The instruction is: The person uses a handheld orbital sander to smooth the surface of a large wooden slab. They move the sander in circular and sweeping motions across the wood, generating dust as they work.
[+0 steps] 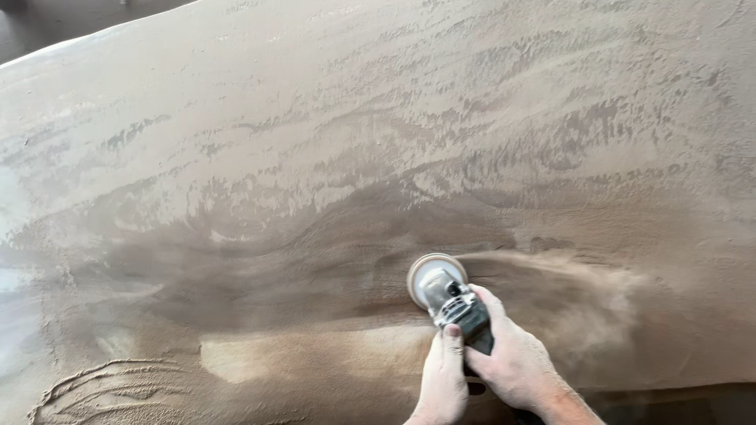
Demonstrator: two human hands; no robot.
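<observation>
A hand-held angle grinder [450,301] with a round sanding disc [421,271] presses against a big dust-covered wooden slab [331,157]. Both hands grip the tool's dark body. My right hand [512,358] wraps the body from the right, with a finger reaching toward the metal head. My left hand [442,378] holds it from the left, thumb pointing up along the tool. A plume of brown dust [583,291] streams off the disc to the right.
Fine sawdust lies in wavy streaks over the slab's upper half. A darker sanded band [315,267] runs left of the disc. Finger-like grooves in thick dust [110,386] mark the lower left. Dark floor [47,24] shows at the top left corner.
</observation>
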